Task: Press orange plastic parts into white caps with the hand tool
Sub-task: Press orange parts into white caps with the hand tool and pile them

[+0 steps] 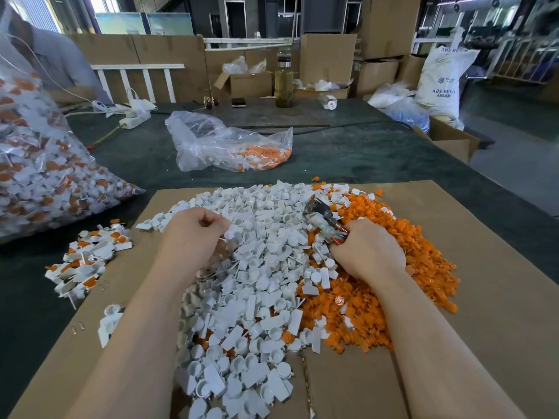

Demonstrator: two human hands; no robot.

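The hand tool [325, 220] lies across the border of the two heaps, and the right hand [367, 251] grips its red handle with curled fingers. Its long axis runs from this hand up and to the left, so the metal head points away from the person and rests over the white caps [257, 267]. The orange plastic parts [393, 267] are directly under and to the outer side of the right hand, touching it.

The left hand [196, 234] is on the other side of the white heap, its fingers curled and pinching one small white cap [230, 234] at the fingertips. This cap is well to the left of the tool head, with loose caps between them. In my judgement the next move depends on this gap: the cap and an orange part must come together under the head, and the left hand is the nearer one to bring the cap.

Further out, the heaps lie on a cardboard sheet [484, 267]. Beyond the left hand there is a small pile of finished pieces [87, 261] and a big clear bag [39, 164] of them.
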